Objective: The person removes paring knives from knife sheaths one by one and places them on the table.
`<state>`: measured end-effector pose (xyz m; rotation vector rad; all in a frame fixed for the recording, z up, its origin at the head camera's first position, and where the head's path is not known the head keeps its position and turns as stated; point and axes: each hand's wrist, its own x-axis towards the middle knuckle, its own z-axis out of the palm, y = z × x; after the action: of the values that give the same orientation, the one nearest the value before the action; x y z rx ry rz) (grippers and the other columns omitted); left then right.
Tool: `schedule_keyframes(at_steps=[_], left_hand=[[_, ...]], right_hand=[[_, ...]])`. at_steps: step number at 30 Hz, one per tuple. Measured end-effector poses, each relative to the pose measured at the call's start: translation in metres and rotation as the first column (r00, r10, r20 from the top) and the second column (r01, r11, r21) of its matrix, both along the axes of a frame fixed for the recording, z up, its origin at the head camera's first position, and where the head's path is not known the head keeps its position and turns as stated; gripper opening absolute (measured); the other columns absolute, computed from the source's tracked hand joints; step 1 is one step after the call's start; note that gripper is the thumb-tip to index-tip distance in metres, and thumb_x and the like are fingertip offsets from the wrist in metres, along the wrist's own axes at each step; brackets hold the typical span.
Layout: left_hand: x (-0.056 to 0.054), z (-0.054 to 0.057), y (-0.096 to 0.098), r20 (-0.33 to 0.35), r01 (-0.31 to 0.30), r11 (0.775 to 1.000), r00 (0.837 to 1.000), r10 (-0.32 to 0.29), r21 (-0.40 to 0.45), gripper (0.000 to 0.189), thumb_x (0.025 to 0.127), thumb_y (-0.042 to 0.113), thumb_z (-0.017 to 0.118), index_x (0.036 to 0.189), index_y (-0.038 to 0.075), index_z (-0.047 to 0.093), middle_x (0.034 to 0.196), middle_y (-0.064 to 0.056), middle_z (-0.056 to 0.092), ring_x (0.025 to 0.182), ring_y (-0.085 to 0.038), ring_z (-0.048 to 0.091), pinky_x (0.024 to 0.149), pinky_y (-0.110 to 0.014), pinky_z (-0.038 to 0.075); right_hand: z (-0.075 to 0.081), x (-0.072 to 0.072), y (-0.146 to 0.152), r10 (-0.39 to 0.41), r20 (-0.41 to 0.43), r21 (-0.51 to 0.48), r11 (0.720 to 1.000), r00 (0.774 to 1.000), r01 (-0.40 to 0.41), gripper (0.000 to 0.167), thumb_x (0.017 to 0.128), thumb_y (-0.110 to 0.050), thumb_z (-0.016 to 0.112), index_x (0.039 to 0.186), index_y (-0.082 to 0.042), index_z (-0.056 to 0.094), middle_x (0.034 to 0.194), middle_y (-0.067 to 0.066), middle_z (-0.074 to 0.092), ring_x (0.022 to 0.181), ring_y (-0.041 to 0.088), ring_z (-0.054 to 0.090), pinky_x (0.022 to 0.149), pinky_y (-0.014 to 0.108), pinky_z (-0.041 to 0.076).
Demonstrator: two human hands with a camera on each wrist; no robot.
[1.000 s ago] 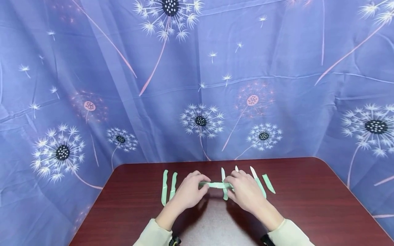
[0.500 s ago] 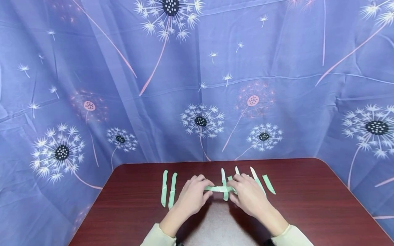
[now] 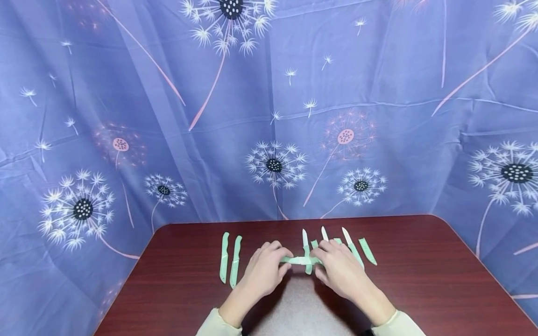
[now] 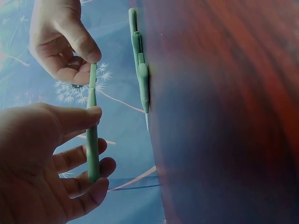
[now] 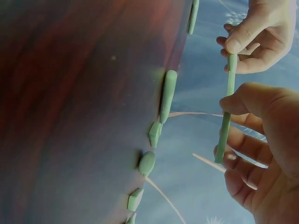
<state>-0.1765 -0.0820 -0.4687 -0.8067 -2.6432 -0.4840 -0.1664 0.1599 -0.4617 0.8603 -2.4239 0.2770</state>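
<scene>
We see the left hand [image 3: 265, 265] pinching one end of a green knife [image 3: 299, 260] between thumb and bent fingers, while the right hand [image 3: 338, 261] pinches the other end likewise. The knife runs crosswise between them, above the table [image 3: 441, 280]; the grips cover both ends, so we cannot be sure which end is which. Just under it, pointing away from the hands, lies a bare-bladed knife [image 3: 306, 249]. Beyond the right hand's fingers we see a second bare blade [image 3: 324, 232], and on its outer side a third bare knife [image 3: 353, 248], then a loose sheath [image 3: 368, 251]. Outside the left hand lie two sheathed knives [image 3: 224, 256]. Beyond everything hangs blue dandelion cloth [image 3: 269, 93].
</scene>
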Motion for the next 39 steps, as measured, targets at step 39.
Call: schedule_keyframes(at_steps=[39], left_hand=[[0.0023,-0.0027,0.0002,0.001,-0.030,0.999,1.000,0.030,-0.013,0.015,0.092,0.024,0.084,0.107,0.022,0.081,0.095,0.010,0.065,0.083,-0.011,0.055,0.073,-0.026,0.050]], right_hand=[[-0.0059,-0.0032,0.0022,0.028,0.015,-0.009,1.000,1.000,-0.027,0.026,0.077,-0.017,0.094,0.097,-0.017,0.078,0.089,-0.008,0.060,0.081,0.017,0.056,0.070,0.036,0.045]])
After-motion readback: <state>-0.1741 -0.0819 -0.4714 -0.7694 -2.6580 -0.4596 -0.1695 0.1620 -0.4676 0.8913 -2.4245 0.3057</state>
